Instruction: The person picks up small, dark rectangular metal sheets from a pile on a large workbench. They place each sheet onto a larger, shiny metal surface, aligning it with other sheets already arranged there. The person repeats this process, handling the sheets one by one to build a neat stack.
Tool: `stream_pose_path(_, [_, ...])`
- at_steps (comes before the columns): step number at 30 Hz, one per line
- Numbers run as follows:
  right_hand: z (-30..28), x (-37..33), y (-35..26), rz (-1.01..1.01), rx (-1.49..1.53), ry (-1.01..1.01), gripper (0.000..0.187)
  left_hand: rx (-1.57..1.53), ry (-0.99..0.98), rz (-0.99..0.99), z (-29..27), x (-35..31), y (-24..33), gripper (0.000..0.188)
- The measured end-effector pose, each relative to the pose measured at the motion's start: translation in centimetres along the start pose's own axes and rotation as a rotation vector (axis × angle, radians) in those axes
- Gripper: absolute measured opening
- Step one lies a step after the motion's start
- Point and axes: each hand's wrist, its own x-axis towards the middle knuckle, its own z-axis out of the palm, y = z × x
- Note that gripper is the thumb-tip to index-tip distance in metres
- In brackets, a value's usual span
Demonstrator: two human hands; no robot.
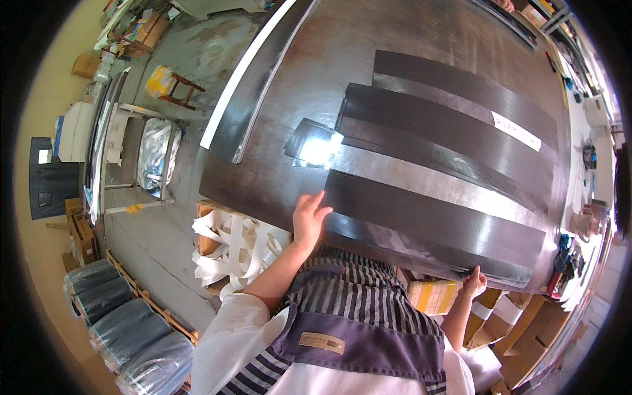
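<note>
A long black sheet strip (434,224) lies along the near side of the dark table, its surface smooth and slightly shiny. At its left end is my left hand (308,220), index finger and thumb spread apart against the strip's edge. My right hand (473,284) is at the near edge toward the right end, thumb up on the rim and the other fingers curled under, partly hidden. Beyond it lie more black strips (454,148), side by side and overlapping in places. One bears a white label (515,131). Small dark transparent pieces (304,139) lie left of them.
A long white-edged strip (247,72) runs along the table's (316,59) left side. Below stands a box of white ribbon-like offcuts (237,240). Wrapped black rolls (125,316) and a rack (135,151) are at left; cartons (434,296) sit under the near edge. Another person's hand (505,5) shows at the far edge.
</note>
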Motion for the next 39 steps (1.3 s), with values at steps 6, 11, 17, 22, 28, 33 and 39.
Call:
stream_pose_path(6, [-1.0, -0.5, 1.2, -0.003, 0.117, 0.035, 0.027, 0.044, -0.006, -0.072, -2.9, 4.8, -0.2, 0.033])
stream_pose_path(11, [2.8, -5.0, -2.5, -0.339, -0.090, -0.187, 0.009, 0.164, 0.109, -0.041, -3.3, 12.3, -3.7, 0.044])
stream_pose_path(17, [8.6, -13.0, -6.7, -0.372, -0.055, -0.596, 0.007, 0.320, 0.040, -0.275, -2.1, 15.2, -4.2, 0.059])
stream_pose_path(22, [10.6, -16.4, -6.5, -0.394, -0.111, -0.731, 0.009, 0.418, -0.020, -0.335, -2.8, 15.7, -2.8, 0.054])
stream_pose_path(28, [10.6, -17.6, -7.5, -0.391, -0.191, -0.807, 0.009, 0.392, -0.135, -0.445, -4.2, 15.5, -0.3, 0.047])
stream_pose_path(33, [11.6, -18.9, -7.7, -0.420, -0.216, -0.856, 0.010, 0.500, 0.026, -0.239, -3.9, 14.6, -1.0, 0.054])
stream_pose_path(39, [12.5, -20.9, -8.4, -0.435, -0.282, -0.918, 0.013, 0.466, 0.147, -0.132, -3.9, 13.8, -0.8, 0.077])
